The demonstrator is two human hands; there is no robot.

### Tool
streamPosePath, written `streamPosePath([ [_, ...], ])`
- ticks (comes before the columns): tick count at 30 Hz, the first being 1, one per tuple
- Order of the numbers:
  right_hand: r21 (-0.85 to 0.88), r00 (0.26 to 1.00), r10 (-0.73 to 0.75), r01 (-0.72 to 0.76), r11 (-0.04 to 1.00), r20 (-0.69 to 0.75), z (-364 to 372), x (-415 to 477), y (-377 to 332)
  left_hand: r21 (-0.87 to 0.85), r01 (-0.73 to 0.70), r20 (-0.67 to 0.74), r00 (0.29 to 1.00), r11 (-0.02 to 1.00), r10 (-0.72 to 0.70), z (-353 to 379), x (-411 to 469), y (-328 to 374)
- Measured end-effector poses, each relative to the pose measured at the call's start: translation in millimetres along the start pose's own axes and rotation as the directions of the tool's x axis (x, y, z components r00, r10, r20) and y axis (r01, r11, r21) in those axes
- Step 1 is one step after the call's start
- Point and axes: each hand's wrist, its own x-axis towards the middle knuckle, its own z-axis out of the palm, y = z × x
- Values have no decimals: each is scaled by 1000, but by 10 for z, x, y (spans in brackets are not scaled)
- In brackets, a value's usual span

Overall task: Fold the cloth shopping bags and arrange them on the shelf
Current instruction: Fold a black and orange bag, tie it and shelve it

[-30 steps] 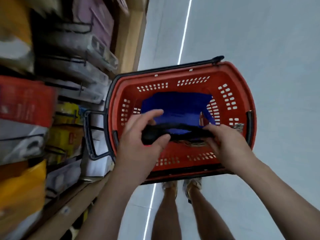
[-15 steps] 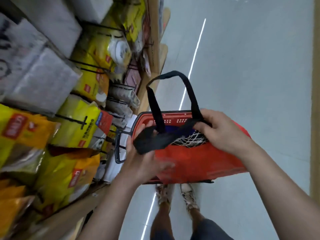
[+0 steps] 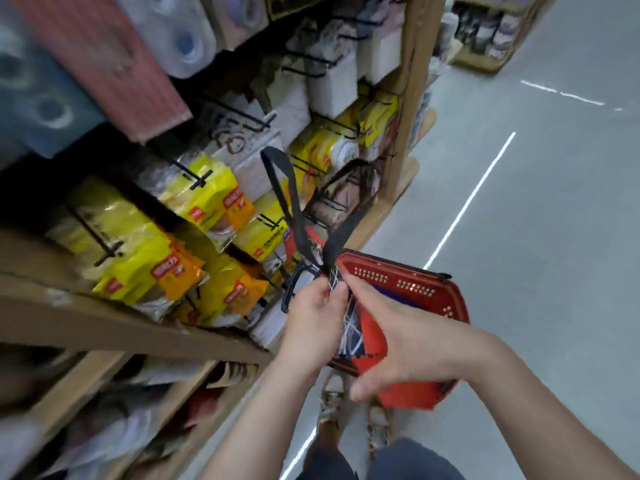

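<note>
While my left hand (image 3: 311,317) is pinching the net bag (image 3: 351,327) at its bunched top, my right hand (image 3: 408,341) is touching it alongside, grip unclear to me; folding is only starting, shelving not yet done.

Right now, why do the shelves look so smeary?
Head view: motion blur smears the yellow packs; the left hand, right hand, net bag and black straps at centre look sharper; the wide lens slants the shelf post; glare streaks the floor.

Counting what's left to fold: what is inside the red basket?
A patch of blue cloth shows inside the red basket. The left hand, right hand and the mesh bag between them cover the rest, so more cannot be seen.
</note>
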Motion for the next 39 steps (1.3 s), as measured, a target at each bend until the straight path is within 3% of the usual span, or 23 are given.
streamPosePath([
  [2,-130,979,-113,91,987,-171,120,-30,-104,-240,87,33,996,967,-81,-35,-197,106],
  [4,-196,901,-213,147,969,-378,42,-84,-211,-369,106,125,990,923,-64,-137,-417,157],
  [6,-193,863,-260,193,962,-434,-130,-159,-339,-223,-66,11,997,973,70,-312,-615,116],
  [8,-240,869,-295,212,947,-397,-290,-188,-494,124,-223,-247,937,967,248,-558,-794,-1],
  [9,-243,876,-302,222,944,-377,-355,-187,-587,304,-219,-345,882,927,322,-691,-877,-58],
  [11,-195,889,-320,268,943,-327,-427,-158,-821,478,-127,-421,836,869,353,-952,-1066,-172],
  [14,-110,901,-371,355,928,-224,-320,-93,-1202,473,-77,-333,907,878,259,-1294,-1437,-316],
  [17,51,873,-437,457,888,-216,-13,-28,-1630,271,-97,-190,970,958,152,-1586,-1905,-431],
  [18,119,867,-448,479,870,-217,126,-6,-1777,256,-105,-199,967,961,158,-1663,-2074,-474],
  [20,158,843,-488,526,836,-224,464,71,-2052,374,-88,-346,910,923,227,-1875,-2392,-602],
  [22,111,806,-510,561,820,-300,848,145,-2343,487,-22,-476,831,873,287,-2147,-2734,-742],
  [24,-55,739,-565,589,806,-367,1222,142,-2705,549,27,-496,815,835,300,-2440,-3090,-879],
  [26,-362,602,-743,650,668,-292,1576,82,-3084,638,79,-481,818,766,316,-2736,-3431,-979],
  [28,-596,506,-859,669,444,-72,1942,-3,-3470,691,124,-486,809,712,331,-3035,-3758,-1068],
  [30,-677,497,-855,681,278,149,2340,-68,-3839,694,139,-491,808,707,324,-3296,-4074,-1137],
  [32,-665,473,-853,713,224,220,2709,-84,-4141,688,181,-527,790,703,313,-3494,-4370,-1211],
  [35,-593,356,-907,788,164,223,3085,-51,-4533,590,246,-681,662,769,311,-3745,-4806,-1334],
  [39,-425,231,-953,896,130,197,3426,1,-5024,487,388,-865,335,782,373,-4163,-5388,-1605],
])
